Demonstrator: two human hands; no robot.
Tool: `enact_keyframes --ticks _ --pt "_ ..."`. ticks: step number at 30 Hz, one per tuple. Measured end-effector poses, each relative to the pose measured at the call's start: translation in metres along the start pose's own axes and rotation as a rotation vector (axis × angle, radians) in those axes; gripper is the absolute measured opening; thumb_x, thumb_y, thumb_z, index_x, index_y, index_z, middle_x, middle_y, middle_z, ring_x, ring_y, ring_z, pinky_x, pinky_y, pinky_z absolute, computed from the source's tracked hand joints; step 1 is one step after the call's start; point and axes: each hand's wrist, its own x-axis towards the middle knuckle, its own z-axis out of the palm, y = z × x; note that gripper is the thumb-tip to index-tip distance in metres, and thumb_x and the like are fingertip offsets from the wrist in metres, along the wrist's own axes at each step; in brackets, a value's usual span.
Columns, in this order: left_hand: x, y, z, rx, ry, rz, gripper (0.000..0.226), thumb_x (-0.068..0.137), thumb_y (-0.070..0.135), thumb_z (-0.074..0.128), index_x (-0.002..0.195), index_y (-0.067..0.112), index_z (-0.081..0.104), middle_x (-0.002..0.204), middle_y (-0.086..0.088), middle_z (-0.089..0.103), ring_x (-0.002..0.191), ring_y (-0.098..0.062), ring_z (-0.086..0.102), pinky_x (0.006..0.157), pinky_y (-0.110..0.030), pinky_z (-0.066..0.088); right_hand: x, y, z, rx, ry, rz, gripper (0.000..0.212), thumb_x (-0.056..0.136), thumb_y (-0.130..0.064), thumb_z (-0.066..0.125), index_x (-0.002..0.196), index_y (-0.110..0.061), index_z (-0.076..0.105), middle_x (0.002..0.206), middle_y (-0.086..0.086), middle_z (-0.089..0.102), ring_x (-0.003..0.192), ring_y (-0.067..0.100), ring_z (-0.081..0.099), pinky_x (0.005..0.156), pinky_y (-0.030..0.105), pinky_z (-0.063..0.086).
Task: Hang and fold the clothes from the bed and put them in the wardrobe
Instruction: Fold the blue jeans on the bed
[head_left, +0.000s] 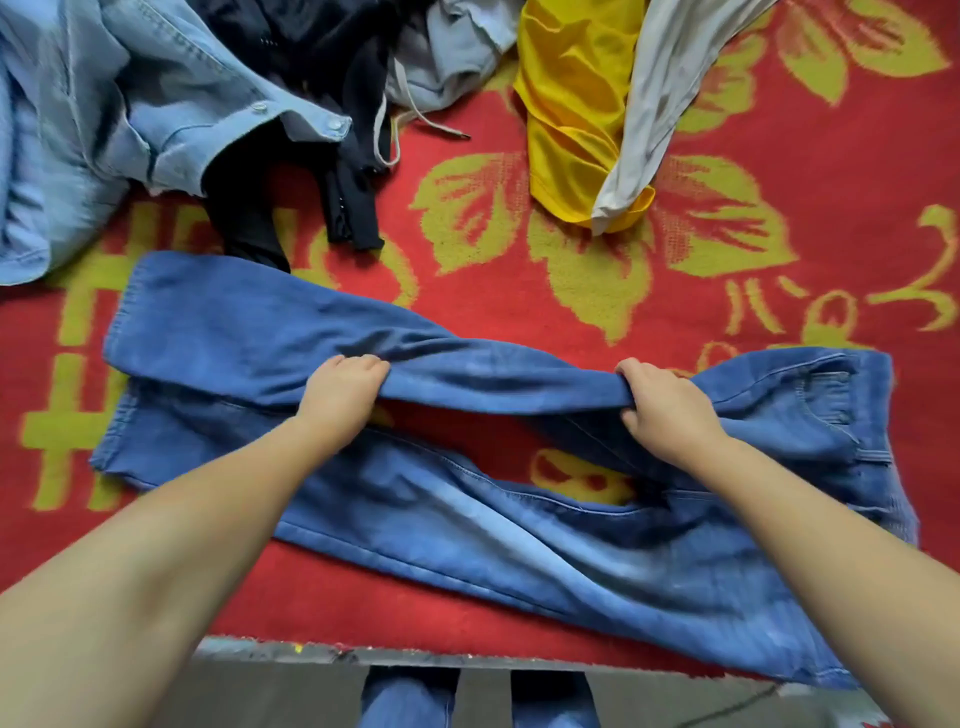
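A pair of blue jeans (467, 519) lies across the near part of the bed, waist to the right, leg ends to the left. Its far leg is bunched and lifted a little between my hands. My left hand (343, 395) grips that leg near its middle. My right hand (660, 410) grips the same leg closer to the waist. The near leg lies flat and reaches over the bed's front edge at the right.
The bed wears a red cover with yellow-green flowers (571, 249). Behind the jeans lie a light blue denim shirt (104, 104), a black garment (311, 130), a grey hoodie with drawstrings (452, 57), a yellow garment (571, 104) and a pale grey one (670, 88). The bed's front edge (415, 654) is just below.
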Motion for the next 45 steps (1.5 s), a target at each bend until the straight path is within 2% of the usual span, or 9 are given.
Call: enact_keyframes --ticks 4,8,11,17,22,28,35,40,45 --pt "0.005 -0.027 -0.061 -0.382 -0.023 -0.145 0.013 0.090 0.020 0.060 0.096 0.016 0.071 0.090 -0.010 0.070 0.089 -0.029 0.064 0.074 -0.037 0.045 -0.009 0.010 -0.019 -0.006 -0.147 -0.042 0.031 0.082 -0.011 0.049 0.113 -0.017 0.051 0.107 0.008 0.062 0.101 0.032 0.058 0.072 0.037 0.040" --pt "-0.011 -0.050 -0.133 -0.338 -0.846 0.001 0.037 0.080 0.054 0.067 0.070 0.019 0.068 0.062 0.012 0.063 0.055 -0.002 0.057 0.054 -0.017 0.043 -0.011 0.014 -0.058 0.188 -0.786 -0.068 0.022 0.068 -0.009 0.045 0.063 -0.024 0.060 0.062 -0.004 0.060 0.058 0.015 0.056 0.050 0.024 0.037" --pt "-0.007 -0.071 -0.160 -0.323 -1.074 -0.061 0.046 0.068 0.064 0.070 0.082 0.020 0.073 0.080 0.006 0.075 0.070 -0.008 0.068 0.066 -0.023 0.053 -0.003 0.021 -0.090 0.477 -0.945 0.046 0.022 0.058 -0.014 0.047 0.057 -0.025 0.066 0.052 -0.007 0.059 0.043 0.010 0.054 0.042 0.019 0.039" --pt "0.045 -0.102 -0.147 0.281 -0.958 -0.319 0.063 0.071 0.067 0.067 0.104 0.014 0.067 0.096 -0.001 0.069 0.083 -0.018 0.069 0.057 -0.025 0.052 0.039 0.007 -0.053 0.163 -0.202 0.052 0.020 0.089 -0.013 0.047 0.098 -0.015 0.065 0.098 0.009 0.066 0.093 0.028 0.060 0.070 0.032 0.037" --pt "0.067 -0.087 -0.104 0.318 -0.072 -0.293 0.033 0.092 0.028 0.058 0.118 0.007 0.056 0.116 -0.019 0.054 0.110 -0.035 0.052 0.089 -0.043 0.044 0.044 0.003 -0.008 0.243 0.273 0.315 0.034 0.095 -0.015 0.046 0.127 -0.018 0.057 0.127 0.012 0.056 0.120 0.033 0.046 0.105 0.048 0.029" --pt "0.029 -0.058 -0.062 -0.087 0.313 -0.217 0.053 0.088 0.014 0.058 0.139 0.005 0.043 0.138 -0.020 0.044 0.127 -0.036 0.042 0.108 -0.051 0.024 -0.005 -0.007 0.010 0.198 0.312 0.112 0.056 0.087 -0.007 0.059 0.141 -0.009 0.044 0.150 0.012 0.036 0.144 0.030 0.025 0.114 0.057 0.011" --pt "-0.036 -0.128 -0.018 -0.787 0.151 -1.240 0.056 0.092 0.033 0.057 0.132 -0.005 0.045 0.136 -0.025 0.047 0.127 -0.040 0.044 0.105 -0.045 0.037 -0.012 -0.053 0.019 0.263 0.087 -0.131 0.042 0.090 -0.004 0.054 0.132 -0.007 0.053 0.138 0.009 0.051 0.127 0.030 0.047 0.101 0.040 0.041" --pt "-0.038 -0.147 -0.039 -1.595 -0.221 -1.115 0.027 0.091 0.040 0.060 0.074 0.019 0.057 0.062 -0.002 0.064 0.045 -0.012 0.060 0.052 -0.023 0.049 0.013 -0.148 0.031 0.270 -0.197 -0.299 0.069 0.095 -0.038 0.051 0.152 -0.026 0.014 0.141 -0.002 0.042 0.125 0.021 0.046 0.093 0.038 0.046" --pt "-0.029 -0.193 -0.103 -1.288 -0.160 -0.806 0.020 0.093 0.023 0.059 0.078 0.010 0.059 0.054 -0.002 0.062 0.042 -0.011 0.058 0.043 -0.019 0.047 0.025 -0.227 0.040 0.347 -0.245 -0.296 0.079 0.095 -0.039 0.052 0.152 -0.035 -0.002 0.136 0.001 0.041 0.123 0.025 0.045 0.090 0.035 0.044"
